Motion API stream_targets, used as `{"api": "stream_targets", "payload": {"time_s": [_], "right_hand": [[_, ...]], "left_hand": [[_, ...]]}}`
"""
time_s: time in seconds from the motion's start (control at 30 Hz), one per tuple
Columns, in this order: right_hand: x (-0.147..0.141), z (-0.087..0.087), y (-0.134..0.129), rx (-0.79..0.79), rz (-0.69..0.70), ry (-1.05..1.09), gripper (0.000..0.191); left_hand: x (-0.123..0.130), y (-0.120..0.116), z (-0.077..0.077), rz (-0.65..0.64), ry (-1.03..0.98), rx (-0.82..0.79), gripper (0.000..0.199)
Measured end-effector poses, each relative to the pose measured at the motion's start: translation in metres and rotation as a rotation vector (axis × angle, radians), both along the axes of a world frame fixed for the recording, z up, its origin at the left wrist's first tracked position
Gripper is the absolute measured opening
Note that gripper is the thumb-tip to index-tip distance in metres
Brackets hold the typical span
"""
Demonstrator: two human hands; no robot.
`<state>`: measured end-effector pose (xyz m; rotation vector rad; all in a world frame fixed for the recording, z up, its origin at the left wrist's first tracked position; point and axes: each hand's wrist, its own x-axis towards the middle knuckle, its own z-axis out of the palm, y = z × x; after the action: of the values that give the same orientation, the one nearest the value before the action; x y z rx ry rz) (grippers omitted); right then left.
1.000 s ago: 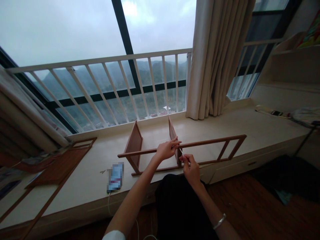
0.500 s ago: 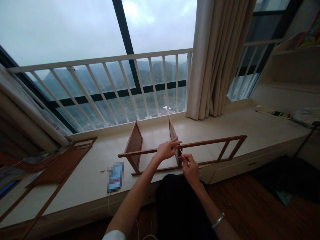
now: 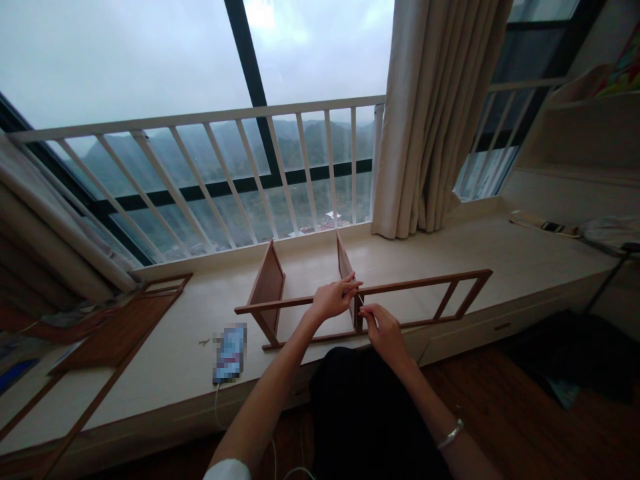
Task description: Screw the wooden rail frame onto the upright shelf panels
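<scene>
A brown wooden shelf frame [image 3: 420,287] lies on its side on the pale window ledge, with two upright panels standing from it. My left hand [image 3: 334,298] grips the upper rail where the right panel [image 3: 344,257] joins it, fingers reaching over the joint. Just below and to the right, my right hand [image 3: 384,332] is closed in a pinch by the same joint. A thin silver rod [image 3: 361,300] runs from its fingertips towards the wood; its ends are too small to make out. The left panel [image 3: 267,277] stands apart from both hands.
A phone [image 3: 231,353] with a white cable lies on the ledge [image 3: 190,340] at left. Farther left lies another brown wooden panel with a frame [image 3: 107,333]. Behind are a white railing [image 3: 200,120] and a curtain [image 3: 425,120]. Dark cloth [image 3: 575,360] lies on the floor at right.
My right hand has turned and shifted slightly at the joint, and less of the silver rod shows. The right forearm has swung a little outward. My left hand stays in place.
</scene>
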<state>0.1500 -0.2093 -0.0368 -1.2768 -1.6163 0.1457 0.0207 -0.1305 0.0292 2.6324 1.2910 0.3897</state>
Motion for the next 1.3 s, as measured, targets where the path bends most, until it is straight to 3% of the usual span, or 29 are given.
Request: {"api": "stream_targets", "payload": {"time_s": [0.23, 0.47, 0.6, 0.7, 0.77, 0.83, 0.93, 1.07, 1.3], "right_hand": [[-0.008, 0.005, 0.000, -0.037, -0.030, 0.015, 0.018], [-0.020, 0.004, -0.005, -0.129, -0.008, 0.587, 0.013], [-0.025, -0.005, -0.001, -0.174, 0.151, 1.146, 0.014], [-0.027, -0.008, 0.001, -0.321, 0.383, 1.603, 0.012], [-0.029, -0.008, 0.000, -0.443, 0.566, 1.806, 0.015], [-0.031, -0.008, -0.002, -0.501, 0.645, 1.904, 0.016], [-0.034, -0.010, -0.002, -0.483, 0.520, 1.936, 0.012], [-0.032, -0.013, -0.001, -0.414, 0.315, 1.783, 0.007], [-0.016, 0.002, -0.006, -0.537, 0.317, 1.455, 0.017]], "left_hand": [[0.000, 0.000, 0.000, -0.001, -0.008, 0.006, 0.034], [0.000, 0.000, 0.001, 0.004, -0.008, -0.006, 0.035], [0.001, 0.000, 0.001, 0.023, 0.006, -0.015, 0.034], [0.001, 0.000, 0.000, 0.012, 0.002, 0.002, 0.035], [0.001, 0.000, 0.000, 0.007, 0.000, 0.010, 0.035], [0.001, -0.001, 0.001, 0.010, 0.006, 0.008, 0.036], [0.001, -0.002, 0.002, 0.017, 0.011, 0.001, 0.036], [0.001, -0.002, 0.002, 0.016, 0.001, 0.002, 0.035], [0.000, -0.002, 0.001, 0.011, -0.017, -0.002, 0.035]]}}
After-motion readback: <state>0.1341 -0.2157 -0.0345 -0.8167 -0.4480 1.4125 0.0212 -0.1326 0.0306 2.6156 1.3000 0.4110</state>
